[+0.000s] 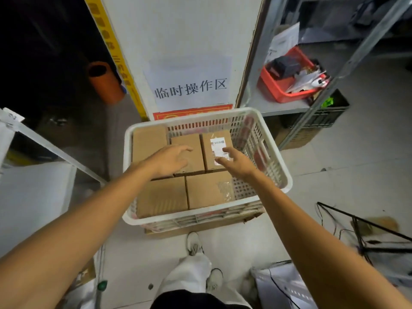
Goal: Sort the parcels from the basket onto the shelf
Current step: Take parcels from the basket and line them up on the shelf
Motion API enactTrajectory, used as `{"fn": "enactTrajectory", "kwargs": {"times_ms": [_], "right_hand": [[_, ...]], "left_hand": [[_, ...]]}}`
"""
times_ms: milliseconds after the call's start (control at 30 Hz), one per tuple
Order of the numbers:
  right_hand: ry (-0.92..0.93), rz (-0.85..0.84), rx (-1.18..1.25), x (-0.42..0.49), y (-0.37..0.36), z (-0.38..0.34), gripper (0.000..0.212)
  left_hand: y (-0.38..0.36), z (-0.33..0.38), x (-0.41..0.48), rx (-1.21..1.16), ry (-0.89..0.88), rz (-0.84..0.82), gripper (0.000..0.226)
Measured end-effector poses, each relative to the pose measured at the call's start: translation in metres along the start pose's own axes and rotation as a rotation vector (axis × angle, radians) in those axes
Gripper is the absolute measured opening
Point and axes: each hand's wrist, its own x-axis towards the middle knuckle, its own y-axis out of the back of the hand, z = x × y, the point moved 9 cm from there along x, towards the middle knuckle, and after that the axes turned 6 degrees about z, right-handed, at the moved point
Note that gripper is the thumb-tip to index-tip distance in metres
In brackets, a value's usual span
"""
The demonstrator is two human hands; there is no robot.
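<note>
Five parcels are packed in the basket; over it, left hand and right hand are held outstretched, fingers loose.

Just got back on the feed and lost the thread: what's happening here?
A person stands over the white basket, which holds five cardboard parcels in view. Both hands are inside it with fingers spread: the left hand is over the middle back parcel and the right hand is over the labelled parcel. Neither hand has a grip yet, so nothing is lifted. The metal shelf on the right holds a red tray.
</note>
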Motion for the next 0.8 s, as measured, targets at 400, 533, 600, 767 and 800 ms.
{"fn": "enactTrajectory", "kwargs": {"times_ms": [400,533,600,767,800], "right_hand": [[-0.231,-0.067,0.061,0.111,0.027,0.076,0.059],[-0.291,-0.102,0.097,0.163,0.016,0.119,0.056],[-0.341,-0.114,0.157,0.187,0.004,0.143,0.055],[-0.424,-0.19,0.292,0.229,-0.035,0.186,0.047],[-0.44,-0.186,0.316,0.234,-0.042,0.193,0.05]], "left_hand": [[-0.07,-0.01,0.136,-0.107,0.064,-0.176,0.042],[-0.099,-0.028,0.171,-0.141,0.127,-0.13,0.039],[-0.119,-0.038,0.182,-0.187,0.173,-0.085,0.038],[-0.171,-0.058,0.214,-0.109,0.198,-0.058,0.052],[-0.18,-0.059,0.218,-0.094,0.199,-0.062,0.054]]}}
